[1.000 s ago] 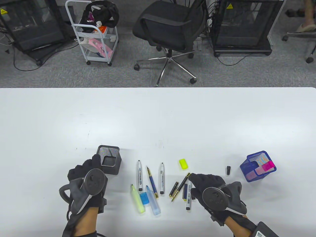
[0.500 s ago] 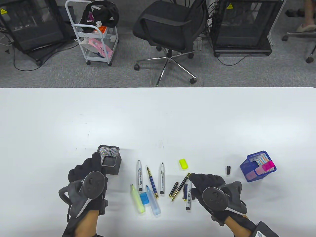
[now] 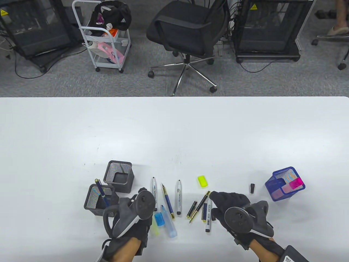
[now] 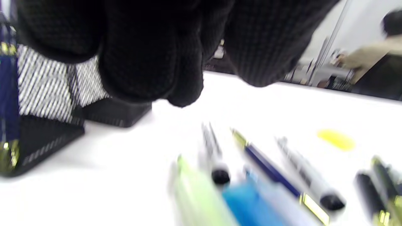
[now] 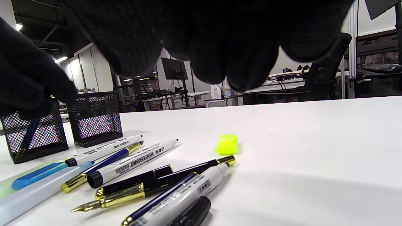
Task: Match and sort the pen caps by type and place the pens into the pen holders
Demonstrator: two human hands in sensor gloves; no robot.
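From the table view, the left hand (image 3: 136, 215) has swung right from the black mesh pen holder (image 3: 119, 176) to hover empty over the yellow-green highlighter (image 3: 155, 228), which points away from the person; the right hand (image 3: 231, 207) rests loosely curled, unchanged. In the left wrist view, a blue pen (image 4: 8, 94) stands stored. In the right wrist view, the white whiteboard marker (image 5: 135, 163) awaits capping.

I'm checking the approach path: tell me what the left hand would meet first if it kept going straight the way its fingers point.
In the table view the left hand points up and slightly right, so it would likely meet the leftmost white marker first. The yellow highlighter is already beside it. How high the hand is above the table is unclear.
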